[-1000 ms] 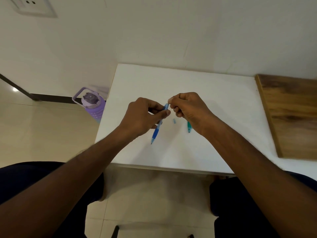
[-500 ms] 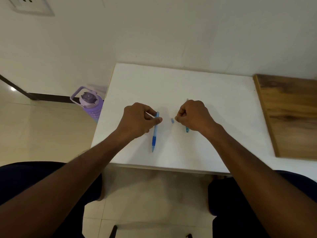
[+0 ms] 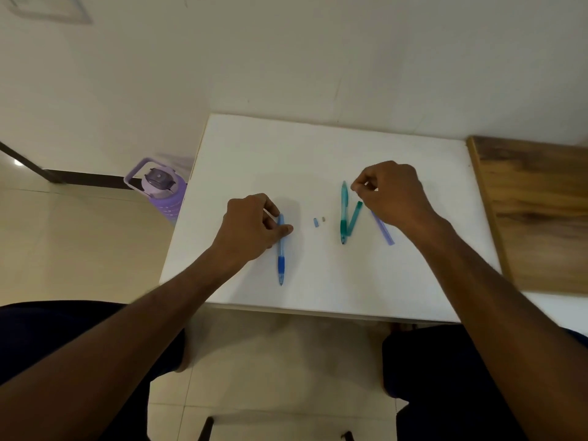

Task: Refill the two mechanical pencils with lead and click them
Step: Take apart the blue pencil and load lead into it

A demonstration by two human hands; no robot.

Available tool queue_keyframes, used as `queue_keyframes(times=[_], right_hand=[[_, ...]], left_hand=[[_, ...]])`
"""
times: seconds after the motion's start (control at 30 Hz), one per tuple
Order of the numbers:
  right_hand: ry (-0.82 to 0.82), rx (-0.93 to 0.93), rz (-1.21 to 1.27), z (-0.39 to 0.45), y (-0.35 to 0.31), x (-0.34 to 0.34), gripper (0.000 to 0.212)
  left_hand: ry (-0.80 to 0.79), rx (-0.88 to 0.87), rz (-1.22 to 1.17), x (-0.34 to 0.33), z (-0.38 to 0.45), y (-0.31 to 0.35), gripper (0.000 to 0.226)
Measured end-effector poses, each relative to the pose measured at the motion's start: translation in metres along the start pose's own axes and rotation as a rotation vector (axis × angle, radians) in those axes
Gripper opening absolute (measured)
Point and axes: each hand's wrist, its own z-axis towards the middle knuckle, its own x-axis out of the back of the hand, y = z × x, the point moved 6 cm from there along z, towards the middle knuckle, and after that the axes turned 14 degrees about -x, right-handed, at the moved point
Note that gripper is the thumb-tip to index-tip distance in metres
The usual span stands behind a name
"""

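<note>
With the translucent blue mechanical pencil [image 3: 280, 246] now lowered onto the white table [image 3: 318, 154], left hand [image 3: 251, 227] pinching its upper barrel, the right hand [image 3: 391, 194] has moved beside the teal mechanical pencil [image 3: 343, 211], fingertips pinched, contents indiscernible, suggesting lead pickup

The blue pencil [image 3: 280, 249] and teal pencil [image 3: 343, 211] were translucent plastic; the table [image 3: 318, 154] matt white; the board [image 3: 537, 218] grained wood.
</note>
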Motion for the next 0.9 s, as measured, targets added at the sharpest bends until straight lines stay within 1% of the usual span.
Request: queue_keyframes(times=[0.13,0.27,0.43,0.53,0.67,0.77,0.83,0.9], right_hand=[[-0.051,-0.034,-0.078,-0.004,0.020,-0.005,0.015],[-0.112,-0.067,-0.074,-0.008,0.029,-0.016,0.015],[-0.038,-0.072,0.014,-0.007,0.028,-0.023,0.016],[0.009,-0.091,-0.005,-0.007,0.023,-0.032,0.020],[0.044,-0.113,-0.036,-0.005,0.020,-0.040,0.020],[0.043,-0.173,-0.026,-0.003,0.027,-0.043,0.031],[0.044,-0.179,-0.029,-0.005,0.028,-0.045,0.039],[0.045,-0.169,-0.038,-0.007,0.026,-0.048,0.040]], left_hand=[[-0.015,0.026,0.009,-0.002,0.001,-0.002,0.039],[-0.036,0.030,0.071,0.000,0.003,-0.001,0.043],[-0.059,0.029,0.146,0.003,0.002,0.005,0.045],[-0.060,0.030,0.163,0.010,0.000,0.008,0.047],[-0.018,0.031,0.291,0.029,0.002,0.009,0.054],[0.039,0.012,0.328,0.039,0.001,0.011,0.053],[0.066,-0.024,0.341,0.040,0.000,0.014,0.050],[0.086,-0.056,0.350,0.039,0.000,0.018,0.048]])
